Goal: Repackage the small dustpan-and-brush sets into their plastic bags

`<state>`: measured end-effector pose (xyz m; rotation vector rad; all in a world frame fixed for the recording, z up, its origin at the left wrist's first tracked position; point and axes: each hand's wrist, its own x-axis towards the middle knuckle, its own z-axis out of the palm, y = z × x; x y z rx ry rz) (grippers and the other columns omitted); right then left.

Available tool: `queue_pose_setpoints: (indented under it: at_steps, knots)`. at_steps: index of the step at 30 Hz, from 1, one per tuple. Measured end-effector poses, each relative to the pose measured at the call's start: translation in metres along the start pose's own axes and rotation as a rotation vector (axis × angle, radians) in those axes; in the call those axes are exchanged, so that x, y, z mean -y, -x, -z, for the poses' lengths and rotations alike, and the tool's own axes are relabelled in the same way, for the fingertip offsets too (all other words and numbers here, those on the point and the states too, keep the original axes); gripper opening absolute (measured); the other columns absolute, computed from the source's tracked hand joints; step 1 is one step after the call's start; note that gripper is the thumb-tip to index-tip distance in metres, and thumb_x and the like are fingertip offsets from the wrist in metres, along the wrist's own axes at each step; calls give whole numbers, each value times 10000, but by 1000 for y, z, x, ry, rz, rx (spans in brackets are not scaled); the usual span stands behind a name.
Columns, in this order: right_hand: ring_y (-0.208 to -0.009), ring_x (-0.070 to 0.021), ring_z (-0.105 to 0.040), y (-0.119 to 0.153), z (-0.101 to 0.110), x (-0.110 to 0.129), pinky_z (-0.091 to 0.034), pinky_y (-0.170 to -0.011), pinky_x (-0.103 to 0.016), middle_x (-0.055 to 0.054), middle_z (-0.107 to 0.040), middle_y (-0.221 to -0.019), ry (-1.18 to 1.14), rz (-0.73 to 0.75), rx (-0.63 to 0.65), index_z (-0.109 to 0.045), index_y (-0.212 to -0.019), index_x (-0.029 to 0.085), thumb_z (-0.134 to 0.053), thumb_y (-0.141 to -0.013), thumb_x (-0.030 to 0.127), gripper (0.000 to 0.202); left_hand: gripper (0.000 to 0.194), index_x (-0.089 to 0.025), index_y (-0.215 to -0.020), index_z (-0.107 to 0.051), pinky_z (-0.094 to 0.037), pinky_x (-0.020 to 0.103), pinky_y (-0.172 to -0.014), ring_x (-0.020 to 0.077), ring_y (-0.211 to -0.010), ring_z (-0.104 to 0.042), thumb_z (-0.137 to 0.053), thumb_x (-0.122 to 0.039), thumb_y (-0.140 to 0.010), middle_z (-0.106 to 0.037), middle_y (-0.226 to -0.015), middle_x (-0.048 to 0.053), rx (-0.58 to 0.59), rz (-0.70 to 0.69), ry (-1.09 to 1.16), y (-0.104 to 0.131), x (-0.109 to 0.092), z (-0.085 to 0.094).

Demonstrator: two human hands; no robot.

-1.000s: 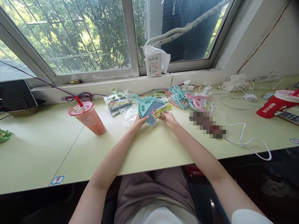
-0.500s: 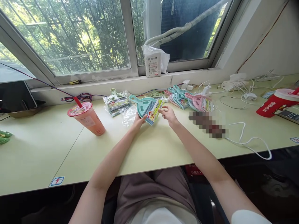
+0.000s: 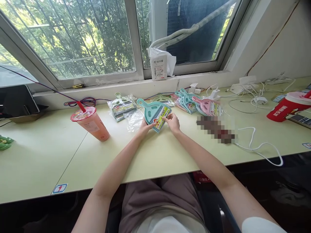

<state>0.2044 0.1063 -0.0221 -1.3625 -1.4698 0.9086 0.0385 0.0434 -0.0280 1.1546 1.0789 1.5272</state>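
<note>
A teal dustpan set [image 3: 152,111] with a printed yellow-green label is held over the middle of the table. My left hand [image 3: 145,127] grips its lower left edge, thumb on the front. At its right side my right hand [image 3: 172,122] pinches the label's edge. Clear plastic wrap [image 3: 134,120] lies just left of the set. Behind it are bagged green dustpans [image 3: 122,106] on the left and another green one [image 3: 162,99]. Bagged teal dustpans [image 3: 186,98] and a pink dustpan [image 3: 205,105] lie to the right.
A pink drink cup [image 3: 92,124] with a red straw stands at the left, a tablet [image 3: 18,100] beyond it. On the right are a red cup [image 3: 286,106], white cables [image 3: 269,150] and a blurred item [image 3: 216,129]. A box [image 3: 159,67] sits on the sill.
My right hand has moved in to the left and closed on the label side. The dustpan set has turned slightly, its right side a little farther right.
</note>
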Motion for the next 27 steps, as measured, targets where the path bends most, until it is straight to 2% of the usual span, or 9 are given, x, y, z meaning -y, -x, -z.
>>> queue_pose_setpoints:
  at_steps: [3, 5, 8, 11, 13, 17, 21, 27]
  knots:
    - [-810, -190, -600, 2, -3, -2, -435, -705, -298, -9, -645, -897, 15, -15, -53, -483, -875, 230, -719, -657, 495, 417, 809, -248, -1316, -450, -535, 464, -886, 307, -1132, -582, -830, -270, -602, -598, -1239, 96, -17, 19, -14, 0, -1, 1]
    - [-873, -186, -606, 3, -5, -4, -469, -726, -296, -40, -625, -1016, -62, -48, -79, -472, -965, 228, -740, -649, 448, 469, 799, -247, -1317, -448, -540, 458, -870, 305, -1122, -587, -823, -276, -612, -602, -1234, 99, -20, 22, -7, -1, -1, 1]
    - [-887, -163, -630, 2, -7, -4, -515, -700, -270, -80, -608, -1130, -279, -126, 14, -442, -1094, 225, -698, -730, 395, 476, 770, -247, -1310, -453, -537, 453, -876, 295, -1111, -596, -811, -283, -629, -616, -1219, 99, -17, 15, 13, -1, 1, 2]
    - [-719, -124, -648, 4, -6, 2, -524, -624, -235, -58, -665, -989, -481, -212, 209, -492, -1064, 201, -553, -865, 351, 257, 758, -251, -1295, -466, -528, 465, -891, 289, -1100, -605, -811, -278, -621, -629, -1201, 91, -26, 14, 23, -3, 2, 4]
    - [-632, -108, -634, 6, -5, 7, -519, -590, -216, -36, -681, -862, -547, -223, 278, -545, -991, 183, -496, -902, 310, 163, 717, -238, -1264, -492, -524, 470, -897, 290, -1101, -606, -809, -285, -622, -637, -1180, 91, -35, 12, 18, -4, 3, 5]
    - [-609, -100, -634, 7, -4, 9, -529, -587, -204, -5, -691, -787, -587, -182, 305, -591, -989, 188, -546, -873, 241, 135, 624, -206, -1173, -545, -528, 462, -891, 297, -1099, -607, -812, -302, -618, -646, -1158, 100, -57, 29, 10, -5, 2, 6]
    - [-575, -91, -629, 4, -6, 3, -535, -597, -206, -1, -699, -766, -620, -189, 310, -600, -991, 182, -598, -816, 182, 174, 664, -215, -1194, -526, -537, 439, -876, 290, -1095, -608, -820, -294, -605, -636, -1190, 95, -56, 32, 18, -5, 1, 7]
    - [-562, -89, -628, 3, -8, 1, -532, -577, -199, 3, -691, -735, -644, -193, 299, -598, -955, 175, -609, -807, 182, 148, 713, -238, -1252, -500, -545, 405, -839, 278, -1083, -610, -815, -290, -614, -638, -1178, 84, -44, 34, 14, -6, 1, 5]
